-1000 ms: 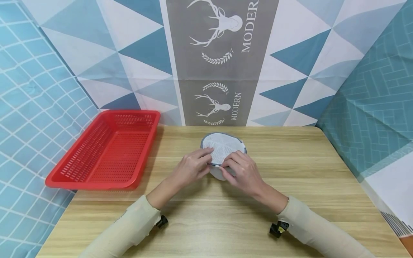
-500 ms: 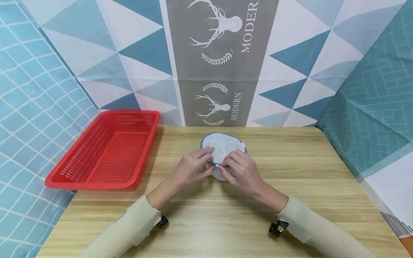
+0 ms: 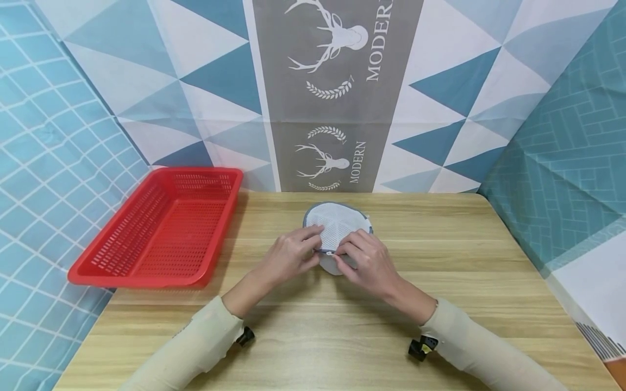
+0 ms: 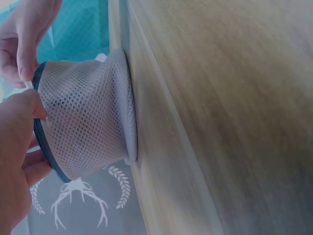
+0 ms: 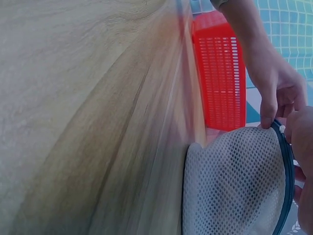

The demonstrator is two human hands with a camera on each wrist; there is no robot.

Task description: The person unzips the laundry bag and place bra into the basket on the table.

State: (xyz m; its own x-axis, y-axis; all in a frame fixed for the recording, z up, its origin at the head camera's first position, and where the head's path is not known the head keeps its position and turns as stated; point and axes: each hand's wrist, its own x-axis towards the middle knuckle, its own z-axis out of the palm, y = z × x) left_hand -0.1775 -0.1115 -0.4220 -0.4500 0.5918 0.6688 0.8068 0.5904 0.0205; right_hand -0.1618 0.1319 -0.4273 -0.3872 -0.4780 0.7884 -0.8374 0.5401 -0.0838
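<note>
A white mesh laundry bag [image 3: 337, 220], round and drum-shaped with a dark zipper edge, stands upright on the table in the head view. My left hand [image 3: 293, 251] pinches the near part of its top rim. Beside it, my right hand [image 3: 368, 262] pinches the rim close to a small white zipper pull [image 3: 330, 253]. In the left wrist view the mesh side wall [image 4: 85, 112] rises from the table to the dark zipper [image 4: 49, 152]. The right wrist view shows fingers of both hands meeting at the zipper [image 5: 286, 181]. Fingertips partly hide the pull.
A red perforated plastic basket [image 3: 207, 266] sits at the left of the wooden table [image 3: 313, 336]. Behind the table hangs a patterned cloth backdrop [image 3: 337, 108], with blue tiled sheets [image 3: 44, 163] at the sides.
Half a second ago my left thumb reached closer to the zipper pull; now it has drawn back slightly. The bag and my right hand stay nearly in place.
</note>
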